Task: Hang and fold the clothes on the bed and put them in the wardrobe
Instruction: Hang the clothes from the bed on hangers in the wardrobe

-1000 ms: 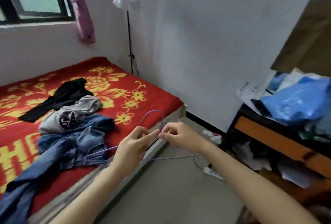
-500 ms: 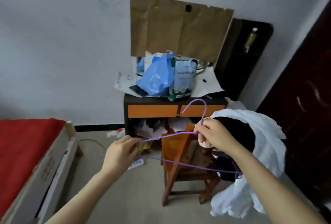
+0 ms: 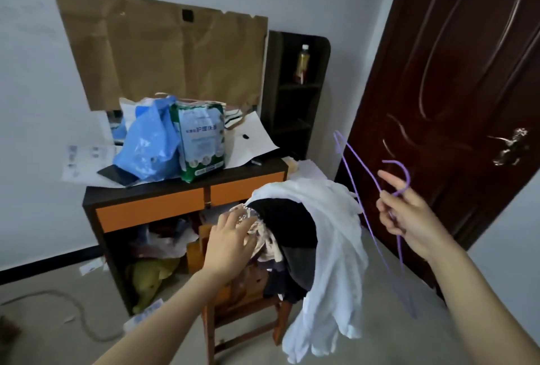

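Observation:
My right hand (image 3: 404,217) holds a thin purple wire hanger (image 3: 355,173) just below its hook, off to the right in front of the door; the hanger's frame tilts upright. My left hand (image 3: 230,240) reaches with spread fingers onto a patterned garment (image 3: 264,237) in a heap of clothes on a wooden chair (image 3: 248,291). A white garment (image 3: 336,247) drapes over the heap and hangs toward the floor, with a black garment (image 3: 287,224) under it. The bed is out of view.
A black desk with orange drawers (image 3: 187,204) stands behind the chair, piled with a blue plastic bag (image 3: 146,145), a green-and-white pack (image 3: 201,142) and papers. A dark red door (image 3: 455,95) fills the right. A dark shelf unit (image 3: 295,95) holds a bottle. A cable lies on the floor at left.
The view swung from the bed to the desk and chair. My left hand let go of the hanger and moved onto the clothes heap; my right hand carried the hanger right.

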`<control>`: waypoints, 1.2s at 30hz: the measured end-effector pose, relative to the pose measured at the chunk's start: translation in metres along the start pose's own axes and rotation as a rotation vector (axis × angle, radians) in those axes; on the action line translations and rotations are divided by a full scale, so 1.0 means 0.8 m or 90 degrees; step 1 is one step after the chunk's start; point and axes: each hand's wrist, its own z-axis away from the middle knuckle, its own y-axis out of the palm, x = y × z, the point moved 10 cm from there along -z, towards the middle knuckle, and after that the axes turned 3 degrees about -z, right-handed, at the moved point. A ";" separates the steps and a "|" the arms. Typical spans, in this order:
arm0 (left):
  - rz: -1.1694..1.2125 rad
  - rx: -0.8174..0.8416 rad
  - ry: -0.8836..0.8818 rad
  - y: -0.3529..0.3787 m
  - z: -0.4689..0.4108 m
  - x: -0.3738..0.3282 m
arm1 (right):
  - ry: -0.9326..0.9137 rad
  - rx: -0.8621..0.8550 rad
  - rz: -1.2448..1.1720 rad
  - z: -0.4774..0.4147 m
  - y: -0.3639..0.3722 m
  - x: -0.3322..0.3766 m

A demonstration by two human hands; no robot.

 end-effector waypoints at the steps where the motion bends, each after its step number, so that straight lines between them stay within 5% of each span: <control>1: -0.012 0.036 -0.014 0.021 -0.010 -0.003 | 0.023 0.014 0.025 -0.010 0.003 -0.013; 7: -0.166 0.158 -0.030 0.095 -0.049 -0.005 | -0.102 -0.142 0.408 -0.075 0.018 -0.022; 10: -0.215 0.229 -0.057 0.119 -0.048 0.006 | -0.121 -0.058 0.685 -0.115 0.068 -0.052; 13: -0.218 0.266 -0.077 0.132 -0.040 0.016 | -0.124 0.063 0.782 -0.150 0.113 -0.086; 17: -0.206 0.279 -0.074 0.133 -0.039 0.019 | -0.062 0.154 0.776 -0.181 0.135 -0.124; 23: -0.192 0.297 -0.085 0.134 -0.034 0.019 | -0.061 0.015 0.687 -0.200 0.101 -0.091; 31: -0.119 0.228 -0.114 0.098 -0.050 -0.002 | -0.313 -0.103 0.313 -0.136 0.033 0.129; 36: 0.122 0.144 -0.063 0.042 -0.057 -0.064 | -0.408 -0.063 0.243 -0.082 0.069 0.234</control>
